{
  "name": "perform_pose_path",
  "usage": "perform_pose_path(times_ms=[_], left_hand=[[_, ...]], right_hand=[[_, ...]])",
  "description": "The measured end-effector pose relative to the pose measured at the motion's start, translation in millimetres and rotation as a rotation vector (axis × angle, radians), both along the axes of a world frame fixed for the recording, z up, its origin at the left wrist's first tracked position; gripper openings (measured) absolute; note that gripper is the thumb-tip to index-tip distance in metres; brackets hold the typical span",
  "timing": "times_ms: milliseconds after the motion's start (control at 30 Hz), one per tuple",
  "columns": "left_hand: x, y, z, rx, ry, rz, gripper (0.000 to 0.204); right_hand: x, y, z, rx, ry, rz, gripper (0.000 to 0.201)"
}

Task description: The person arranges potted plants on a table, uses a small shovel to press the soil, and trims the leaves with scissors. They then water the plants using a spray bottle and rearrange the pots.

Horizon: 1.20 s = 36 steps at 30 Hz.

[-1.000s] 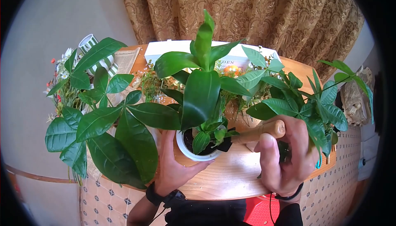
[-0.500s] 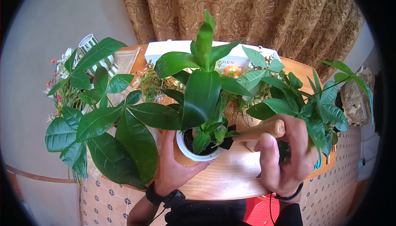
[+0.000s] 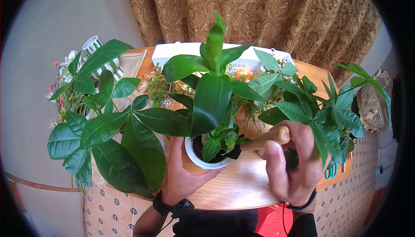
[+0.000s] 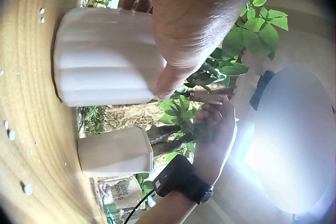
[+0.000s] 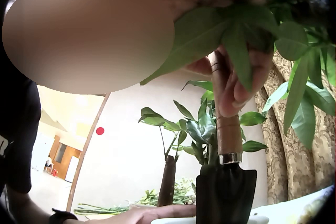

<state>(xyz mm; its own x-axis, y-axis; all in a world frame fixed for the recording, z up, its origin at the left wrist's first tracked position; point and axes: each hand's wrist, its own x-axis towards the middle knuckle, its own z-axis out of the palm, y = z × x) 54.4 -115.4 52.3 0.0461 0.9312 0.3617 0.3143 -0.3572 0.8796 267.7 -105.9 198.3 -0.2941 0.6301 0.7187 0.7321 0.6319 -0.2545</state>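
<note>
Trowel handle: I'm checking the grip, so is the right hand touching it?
Touching. The right wrist view shows the right hand curled round the wooden handle, fingers against the wood.

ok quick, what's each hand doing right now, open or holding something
Left hand: closed around the side of the white pot, holding it.
Right hand: closed, holding the trowel by its wooden handle.

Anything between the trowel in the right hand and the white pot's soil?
Partly: low leaves cover some of the soil and stand beside the trowel's dark blade, at the right side of the white pot in the head view. Nothing else visible blocks it; whether the blade touches soil is hidden.
</note>
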Motion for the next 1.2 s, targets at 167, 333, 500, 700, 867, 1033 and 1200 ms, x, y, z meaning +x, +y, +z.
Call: perform_pose_path(times_ms=[167,333,500,700,867,1033,1200], left_hand=[[-0.8,-0.4,-1.5,0.002,0.010,0.002,0.113],[0.2,-0.7,-4.3,0.022,-0.010,0.011,0.112],[-0.1,-0.5,-4.0,0.003,-0.008,0.006,0.112],[0.7,-0.4,-3.2,0.018,-0.018,0.010,0.112],[0.2,-0.1,-1.3,0.001,-0.013,-0.003,0.112],[0.9,-0.1,-2.2,0.007,-0.024,-0.001,0.112],[1.0,-0.5,-1.5,-0.007,-0.017,0.006,0.112]], right_hand=[[0.1,-2.3,-1.6,-0.084,0.145,0.008,0.026],[0.1,-1.3,-0.3,-0.084,0.090,0.006,0.028],[-2.7,0.0,-2.2,-0.072,0.080,0.013,0.031],[-1.7,1.4,-3.8,-0.054,0.072,0.017,0.032],[-1.2,1.9,-4.1,-0.067,0.109,0.041,0.029],[1.3,-3.9,-2.9,-0.095,0.137,0.010,0.026],[-1.2,-0.3,-2.3,-0.057,0.098,0.012,0.025]])
